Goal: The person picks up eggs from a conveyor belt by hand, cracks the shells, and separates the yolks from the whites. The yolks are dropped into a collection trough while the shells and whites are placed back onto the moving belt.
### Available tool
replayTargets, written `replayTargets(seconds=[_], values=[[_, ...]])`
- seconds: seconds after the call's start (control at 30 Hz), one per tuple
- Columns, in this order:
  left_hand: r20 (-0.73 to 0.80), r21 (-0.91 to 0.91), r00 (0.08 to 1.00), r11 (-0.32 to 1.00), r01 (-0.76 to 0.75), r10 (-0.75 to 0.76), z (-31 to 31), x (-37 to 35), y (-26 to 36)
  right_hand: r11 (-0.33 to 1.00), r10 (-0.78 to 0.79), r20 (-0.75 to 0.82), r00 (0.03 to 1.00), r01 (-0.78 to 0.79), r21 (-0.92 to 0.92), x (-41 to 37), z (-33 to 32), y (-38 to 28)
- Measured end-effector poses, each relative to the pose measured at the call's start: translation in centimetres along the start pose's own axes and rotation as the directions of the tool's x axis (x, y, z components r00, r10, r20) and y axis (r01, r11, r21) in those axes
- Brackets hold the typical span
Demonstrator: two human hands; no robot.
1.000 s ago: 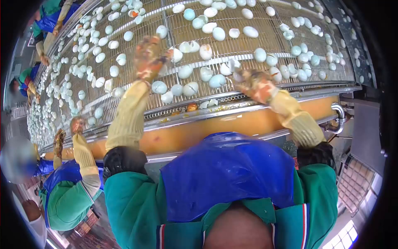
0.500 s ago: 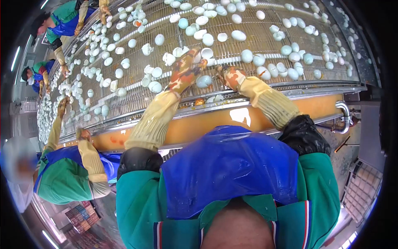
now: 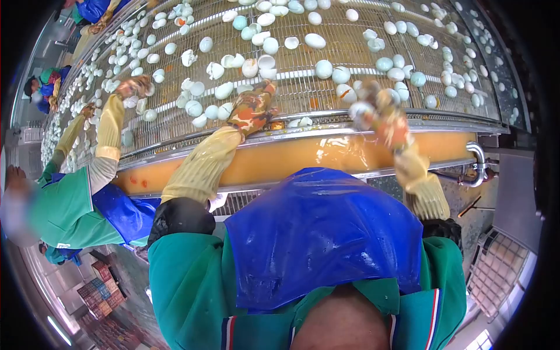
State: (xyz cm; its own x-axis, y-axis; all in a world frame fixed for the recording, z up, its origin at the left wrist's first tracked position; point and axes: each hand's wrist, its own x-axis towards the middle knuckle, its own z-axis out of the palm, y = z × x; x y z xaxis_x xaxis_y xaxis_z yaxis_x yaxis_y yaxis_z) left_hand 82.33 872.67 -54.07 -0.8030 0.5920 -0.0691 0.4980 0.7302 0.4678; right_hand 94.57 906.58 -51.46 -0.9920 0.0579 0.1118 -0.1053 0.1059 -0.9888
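My left hand [image 3: 254, 109], in a camouflage-patterned glove with a cream cuff, reaches over the near edge of the wire mesh belt [image 3: 364, 58]. Its fingers are stretched forward, the thumb apart, and I see nothing held in it. Pale eggs [image 3: 224, 90] lie just left of it, and a cracked egg [image 3: 249, 68] rests beyond its fingertips. My right hand [image 3: 385, 119], gloved alike, is smeared by motion above the belt's near rail. A blurred whitish egg [image 3: 362, 114] is at its fingers and appears gripped. Behind it sits an egg with a brown streak [image 3: 346, 93].
Pale blue and white eggs, several broken, are spread over the belt. An orange-brown trough [image 3: 280, 163] runs along its near side, with a metal pipe [image 3: 479, 157] at the right end. A co-worker [image 3: 70, 204] at left has a gloved hand [image 3: 133, 87] over the belt.
My right hand has swung right and closer to me, now with an egg. My left hand has drawn back slightly. The neighbouring co-worker's hand has moved from the trough edge onto the belt.
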Motion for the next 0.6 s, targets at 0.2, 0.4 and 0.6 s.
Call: replayTargets(seconds=[0.2,0.4,0.6], values=[[-0.049,0.072,0.997,0.995,0.071,-0.067,1.4,2.9,-1.3,0.725,-0.023,0.024,0.999,0.033,-0.688,6.2,-1.9,3.1],[-0.132,0.029,0.98,0.988,0.153,-0.148,1.6,3.8,-2.1,0.385,0.213,0.294,0.932,0.197,-0.902,9.9,4.2,8.6],[-0.297,0.008,0.937,0.981,0.194,-0.183,2.9,5.3,-2.7,0.383,0.145,0.356,0.923,0.279,-0.88,12.0,2.8,14.3]])
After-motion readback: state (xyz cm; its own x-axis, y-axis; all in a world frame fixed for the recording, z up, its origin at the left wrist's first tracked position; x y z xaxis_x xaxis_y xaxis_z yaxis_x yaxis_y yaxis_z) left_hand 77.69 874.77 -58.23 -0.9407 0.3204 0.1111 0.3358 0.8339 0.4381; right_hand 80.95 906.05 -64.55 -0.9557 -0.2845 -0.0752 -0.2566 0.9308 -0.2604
